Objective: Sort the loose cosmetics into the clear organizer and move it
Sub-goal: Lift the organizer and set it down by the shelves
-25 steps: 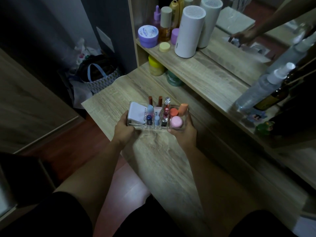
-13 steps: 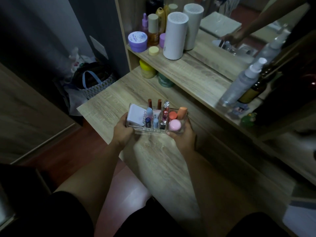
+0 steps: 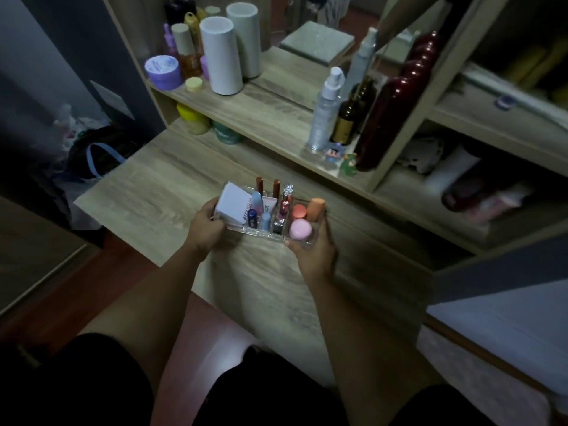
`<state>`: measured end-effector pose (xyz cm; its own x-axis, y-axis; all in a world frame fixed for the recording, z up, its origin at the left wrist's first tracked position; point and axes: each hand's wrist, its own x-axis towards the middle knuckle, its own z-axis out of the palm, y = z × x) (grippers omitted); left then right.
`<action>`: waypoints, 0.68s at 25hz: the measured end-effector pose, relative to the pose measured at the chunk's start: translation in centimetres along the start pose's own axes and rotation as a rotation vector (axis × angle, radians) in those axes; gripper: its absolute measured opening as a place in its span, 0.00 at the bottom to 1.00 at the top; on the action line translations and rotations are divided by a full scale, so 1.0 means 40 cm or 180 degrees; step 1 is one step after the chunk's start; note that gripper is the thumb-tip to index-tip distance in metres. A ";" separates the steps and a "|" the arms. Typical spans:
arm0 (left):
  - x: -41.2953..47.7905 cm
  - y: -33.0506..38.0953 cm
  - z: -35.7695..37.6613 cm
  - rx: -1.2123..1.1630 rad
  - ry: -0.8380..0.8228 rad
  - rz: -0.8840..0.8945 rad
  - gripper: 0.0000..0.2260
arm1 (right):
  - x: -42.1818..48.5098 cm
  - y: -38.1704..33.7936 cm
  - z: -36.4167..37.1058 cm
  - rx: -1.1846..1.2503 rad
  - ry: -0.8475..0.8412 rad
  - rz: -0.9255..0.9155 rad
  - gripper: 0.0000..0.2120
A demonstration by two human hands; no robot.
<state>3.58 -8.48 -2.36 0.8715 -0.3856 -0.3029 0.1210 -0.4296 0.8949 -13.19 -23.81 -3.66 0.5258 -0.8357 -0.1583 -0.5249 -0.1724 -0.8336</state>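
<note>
The clear organizer [image 3: 319, 219] is held between both hands over the wooden desk [image 3: 172, 182]. My left hand [image 3: 205, 229] grips its left end and my right hand [image 3: 312, 253] grips its right front corner. Inside stand a white box [image 3: 231, 205], two brown lipstick tubes [image 3: 260, 183], small blue bottles [image 3: 252, 217], a pink-white tube [image 3: 270, 204] and a nail-polish bottle [image 3: 285, 204]. The right compartment holds a pink round compact [image 3: 300, 229], an orange-red jar [image 3: 298, 211] and an orange sponge [image 3: 316, 208]. Whether the organizer touches the desk cannot be told.
On the shelf [image 3: 270, 115] behind the desk stand a white cylinder [image 3: 220, 56], a purple jar [image 3: 163, 72], a clear spray bottle [image 3: 324, 112], a brown bottle [image 3: 349, 118] and a dark red bottle [image 3: 387, 118]. A mirror [image 3: 319, 41] leans behind. Bags [image 3: 92, 155] lie left on the floor.
The organizer stays gripped by both hands and has shifted a little to the right along the desk. The view has turned rightward, showing more of the right shelves.
</note>
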 end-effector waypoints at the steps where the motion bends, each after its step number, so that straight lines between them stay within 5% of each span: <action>1: -0.011 0.003 0.018 0.0039 -0.0049 0.0004 0.25 | -0.009 0.014 -0.018 -0.0033 0.0087 0.0026 0.53; 17: -0.113 0.061 0.253 0.0459 -0.0880 0.0062 0.23 | -0.094 0.187 -0.199 -0.0178 0.0760 0.0461 0.52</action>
<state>-4.88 -16.06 -2.11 0.7084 -0.5938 -0.3816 0.0198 -0.5237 0.8517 -24.43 -26.10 -5.07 0.2736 -0.9518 -0.1387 -0.6226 -0.0653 -0.7798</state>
